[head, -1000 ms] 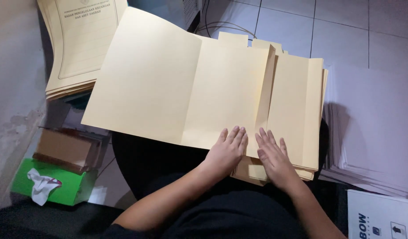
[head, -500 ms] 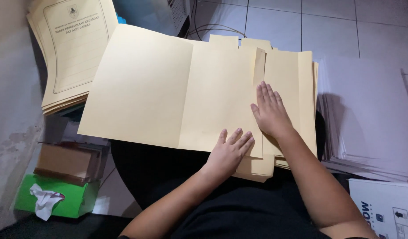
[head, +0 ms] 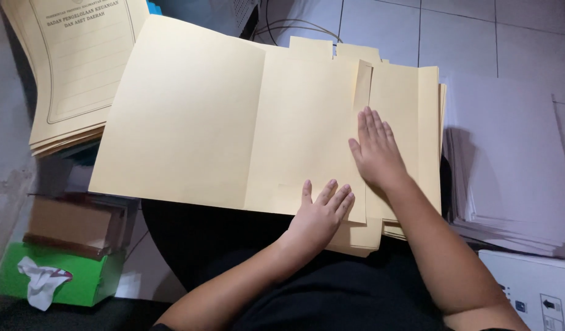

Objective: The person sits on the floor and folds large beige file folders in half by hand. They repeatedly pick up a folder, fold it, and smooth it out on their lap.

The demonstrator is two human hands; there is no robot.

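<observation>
Open cream folder (head: 233,122) spread across the centre of the frame, lying atop a stack of like folders (head: 411,122) at centre right, narrow flap (head: 362,86) folded over along the right edge. Left hand (head: 322,214) at lower centre, palm down, fingers spread and flat on the folder's lower right corner; grip apart, clamped on nothing. Right hand (head: 375,150) just above and to the right, palm down across the seam between folder and stack, fingers straight and together, pointing toward the top of the frame; grip likewise apart, pressing rather than holding. Both hands near one another, not touching. Dark clothing (head: 331,294) along the bottom of the frame beneath both forearms. Upper left: second pile of cream covers (head: 74,67) bearing a printed border and lines. Lower left: green tissue box (head: 80,282) with a white tissue (head: 43,279) pulled out, brown box (head: 74,224) just above it. Right edge: thick stack of white paper (head: 509,159) beside the folders. Lower right corner: white carton (head: 539,288) with dark printed marks. Top of frame: grey tiled floor (head: 466,37) with a dark cable (head: 301,27) lying on it.
</observation>
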